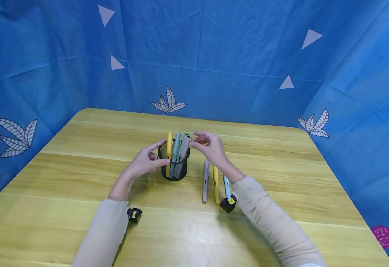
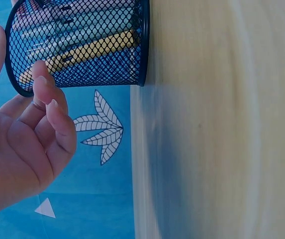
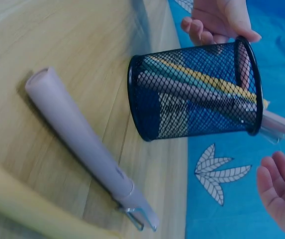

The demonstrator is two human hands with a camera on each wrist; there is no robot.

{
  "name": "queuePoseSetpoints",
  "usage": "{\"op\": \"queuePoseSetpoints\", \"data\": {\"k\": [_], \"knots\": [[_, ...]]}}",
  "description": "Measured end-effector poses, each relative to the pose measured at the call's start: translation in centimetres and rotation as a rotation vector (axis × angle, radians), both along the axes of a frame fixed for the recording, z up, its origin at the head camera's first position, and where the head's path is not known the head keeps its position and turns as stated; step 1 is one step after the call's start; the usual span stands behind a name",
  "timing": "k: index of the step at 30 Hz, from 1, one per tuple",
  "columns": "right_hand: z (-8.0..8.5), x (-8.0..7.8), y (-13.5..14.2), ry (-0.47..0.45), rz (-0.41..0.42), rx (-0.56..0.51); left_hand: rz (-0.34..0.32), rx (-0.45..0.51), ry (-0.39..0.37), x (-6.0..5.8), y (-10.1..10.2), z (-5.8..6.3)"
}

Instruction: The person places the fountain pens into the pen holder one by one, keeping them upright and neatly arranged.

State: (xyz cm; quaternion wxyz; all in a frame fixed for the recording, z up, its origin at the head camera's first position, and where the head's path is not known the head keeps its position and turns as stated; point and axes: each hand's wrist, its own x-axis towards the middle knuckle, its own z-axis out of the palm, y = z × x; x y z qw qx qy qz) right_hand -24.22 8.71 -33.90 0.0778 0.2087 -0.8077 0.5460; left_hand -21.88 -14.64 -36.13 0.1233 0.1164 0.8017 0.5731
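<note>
A black mesh pen holder [image 1: 174, 178] stands upright on the table with several pens in it, among them a yellow pen [image 1: 169, 148] and a teal pen [image 1: 177, 144]. My left hand [image 1: 144, 162] holds its rim from the left, thumb at the front and index finger at the back. My right hand [image 1: 213, 149] pinches the top end of a pale purple pen [image 3: 276, 123], whose lower part is inside the holder. To the right, a lilac pen [image 1: 205, 181], another yellow pen [image 1: 216, 185] and a light blue pen [image 1: 227, 186] lie on the table.
Beneath everything is a light wood table [image 1: 188, 237]. A blue patterned cloth [image 1: 234, 55] hangs behind it and at both sides. Small black wrist cameras sit by the left sleeve [image 1: 102, 231] and the right sleeve [image 1: 264, 207], the right one overlapping the light blue pen's near end.
</note>
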Motion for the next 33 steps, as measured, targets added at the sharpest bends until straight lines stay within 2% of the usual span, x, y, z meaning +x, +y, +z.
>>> {"op": "queuePoseSetpoints", "data": {"k": [5, 14, 23, 33], "knots": [[-0.3, 0.0, 0.8, 0.005, -0.009, -0.004, 0.008, -0.002, 0.01, 0.1, 0.0, 0.0], [-0.7, 0.0, 2.2, -0.041, -0.011, -0.019, 0.008, 0.004, 0.022, 0.1, 0.0, 0.0], [-1.4, 0.2, 4.1, -0.068, -0.058, 0.014, 0.01, 0.008, 0.025, 0.1, 0.0, 0.0], [-2.0, 0.6, 6.0, -0.08, -0.074, 0.021, 0.005, 0.009, 0.026, 0.2, 0.0, -0.1]]}}
